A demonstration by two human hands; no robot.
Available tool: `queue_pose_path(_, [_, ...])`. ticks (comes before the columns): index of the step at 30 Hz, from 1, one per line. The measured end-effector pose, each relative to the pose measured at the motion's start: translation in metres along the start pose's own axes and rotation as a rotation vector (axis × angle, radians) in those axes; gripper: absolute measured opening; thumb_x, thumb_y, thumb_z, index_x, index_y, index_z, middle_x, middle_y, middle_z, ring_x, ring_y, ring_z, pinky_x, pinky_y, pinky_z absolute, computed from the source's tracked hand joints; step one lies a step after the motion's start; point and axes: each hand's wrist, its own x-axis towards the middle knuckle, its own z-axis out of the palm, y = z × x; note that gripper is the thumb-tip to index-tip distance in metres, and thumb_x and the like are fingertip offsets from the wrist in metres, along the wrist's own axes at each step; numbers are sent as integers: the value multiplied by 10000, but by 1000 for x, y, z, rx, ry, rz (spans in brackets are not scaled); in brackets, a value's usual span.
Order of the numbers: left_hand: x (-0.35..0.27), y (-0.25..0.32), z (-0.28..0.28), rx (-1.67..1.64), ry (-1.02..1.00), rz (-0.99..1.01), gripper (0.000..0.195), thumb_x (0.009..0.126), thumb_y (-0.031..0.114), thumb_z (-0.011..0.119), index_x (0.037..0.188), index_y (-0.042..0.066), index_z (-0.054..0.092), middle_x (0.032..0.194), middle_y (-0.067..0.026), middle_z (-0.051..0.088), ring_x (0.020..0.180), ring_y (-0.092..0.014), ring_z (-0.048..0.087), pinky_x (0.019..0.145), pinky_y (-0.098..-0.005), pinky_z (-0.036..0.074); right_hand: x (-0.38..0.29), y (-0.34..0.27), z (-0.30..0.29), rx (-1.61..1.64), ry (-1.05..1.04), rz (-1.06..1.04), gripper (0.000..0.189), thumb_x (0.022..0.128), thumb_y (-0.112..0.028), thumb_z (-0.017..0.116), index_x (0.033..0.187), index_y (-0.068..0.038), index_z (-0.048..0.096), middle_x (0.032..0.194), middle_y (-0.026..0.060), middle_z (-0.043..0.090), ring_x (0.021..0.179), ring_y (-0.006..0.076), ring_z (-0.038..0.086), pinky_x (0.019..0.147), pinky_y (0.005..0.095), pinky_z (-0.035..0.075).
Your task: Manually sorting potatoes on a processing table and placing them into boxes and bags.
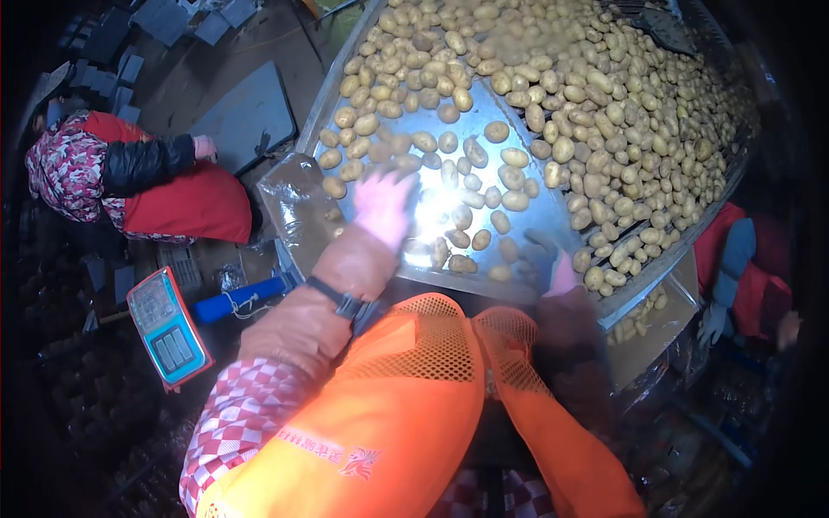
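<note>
Loose potatoes (515, 157) lie scattered on a shiny metal tray (424, 259) before me, and a dense heap of potatoes (628, 129) covers the slatted sorting table beyond it. My left hand (386, 201), in a pink and grey glove, is over the tray's left part, blurred by motion, close to several potatoes. Whether it grips one cannot be made out. At the tray's right front edge is my right hand (557, 262), in a similar glove; its fingers are dark and blurred, near a few potatoes, and their hold is unclear.
A plastic-lined cardboard box (301, 201) adjoins the tray's left side; another box (654, 337) with potatoes sits below its right. A weighing scale's display (170, 330) stands at left beside a blue tube (239, 299). One person (175, 194) works at left, another (745, 278) at right.
</note>
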Motion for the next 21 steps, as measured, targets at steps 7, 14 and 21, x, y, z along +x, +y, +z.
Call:
queue_pose_path(7, [67,9,45,372,-511,-108,279,809,206,657,1085,241,679,1050,-40,689,1107,-265,597,939,-478,395,-46,-37,60,-39,-30,-18,293,955,-349,558,1069,-82,596,879,29,554,658,131,494,536,278,403])
queue_pose_path(14, [44,64,5,-296,-581,-83,313,845,297,643,1136,182,643,1002,-72,688,1108,-321,584,931,-500,426,32,20,47,218,-334,50,403,944,-353,585,1242,-85,541,1035,60,586,914,206,567,761,327,469])
queue_pose_path(21, [10,23,52,-115,-414,448,533,840,339,674,1338,205,539,1380,-89,518,1325,-333,433,1076,-593,312,42,48,9,359,-411,99,326,970,-329,557,1179,-79,540,990,70,580,878,185,561,730,298,460])
